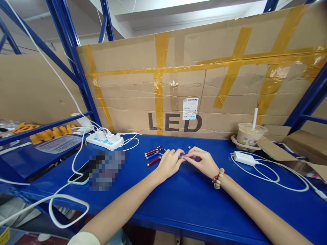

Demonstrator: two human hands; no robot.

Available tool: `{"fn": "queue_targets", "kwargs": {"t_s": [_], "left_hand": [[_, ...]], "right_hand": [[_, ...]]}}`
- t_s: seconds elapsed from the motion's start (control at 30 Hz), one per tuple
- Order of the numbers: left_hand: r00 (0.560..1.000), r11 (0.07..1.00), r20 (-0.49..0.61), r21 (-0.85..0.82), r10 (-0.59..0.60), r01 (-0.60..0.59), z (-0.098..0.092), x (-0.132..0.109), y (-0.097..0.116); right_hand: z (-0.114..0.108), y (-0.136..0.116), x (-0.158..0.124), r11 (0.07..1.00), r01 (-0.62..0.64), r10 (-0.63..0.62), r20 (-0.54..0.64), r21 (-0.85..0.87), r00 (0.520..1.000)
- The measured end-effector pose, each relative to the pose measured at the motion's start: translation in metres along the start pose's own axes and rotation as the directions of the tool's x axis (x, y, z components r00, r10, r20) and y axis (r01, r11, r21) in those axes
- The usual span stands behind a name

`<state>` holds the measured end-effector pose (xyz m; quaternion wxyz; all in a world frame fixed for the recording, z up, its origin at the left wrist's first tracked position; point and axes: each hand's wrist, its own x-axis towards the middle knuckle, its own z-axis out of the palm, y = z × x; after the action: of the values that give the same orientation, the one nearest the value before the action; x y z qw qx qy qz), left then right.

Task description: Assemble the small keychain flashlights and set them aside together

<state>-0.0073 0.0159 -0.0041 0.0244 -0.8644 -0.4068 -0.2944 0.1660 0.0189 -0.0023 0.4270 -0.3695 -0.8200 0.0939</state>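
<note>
Over the blue table [194,207], my left hand [169,164] and my right hand [203,162] meet fingertip to fingertip. Both are closed in a pinch around something small, mostly hidden by the fingers. Just left of my left hand lie several slim metal tubes with silver ends and clips, like small keychain flashlights: a red tube [152,151], a blue tube [152,156] and another red tube [153,161]. Beyond the fingertips sits a tiny silver round piece [189,147]. A beaded bracelet [218,178] circles my right wrist.
To the left are a white power strip [106,140] with plugs, a phone [81,175] and loose white cables. On the right stand a lidded cup [250,134] with a straw, a white adapter [244,158] and an open carton [305,144]. A taped cardboard panel [127,98] closes the back.
</note>
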Motion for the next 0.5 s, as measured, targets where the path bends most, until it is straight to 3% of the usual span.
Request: {"fn": "queue_targets", "kwargs": {"t_s": [0.13, 0.3, 0.5], "left_hand": [[0.999, 0.999, 0.018, 0.034, 0.035, -0.035, 0.0005, -0.0007, -0.0016], [0.999, 0.998, 0.037, 0.039, 0.038, -0.039, 0.0013, -0.0004, -0.0026], [0.999, 0.983, 0.017, -0.176, -0.039, 0.041, -0.0003, 0.0026, -0.0014]], "right_hand": [[-0.0003, 0.0019, -0.0011, 0.997, -0.040, 0.046, 0.096, -0.065, 0.994], [-0.0008, 0.0013, -0.0016, 0.997, -0.022, 0.031, 0.124, -0.072, 0.992], [-0.0007, -0.0052, -0.0030, 0.972, 0.101, -0.094, 0.044, -0.214, 0.995]]}}
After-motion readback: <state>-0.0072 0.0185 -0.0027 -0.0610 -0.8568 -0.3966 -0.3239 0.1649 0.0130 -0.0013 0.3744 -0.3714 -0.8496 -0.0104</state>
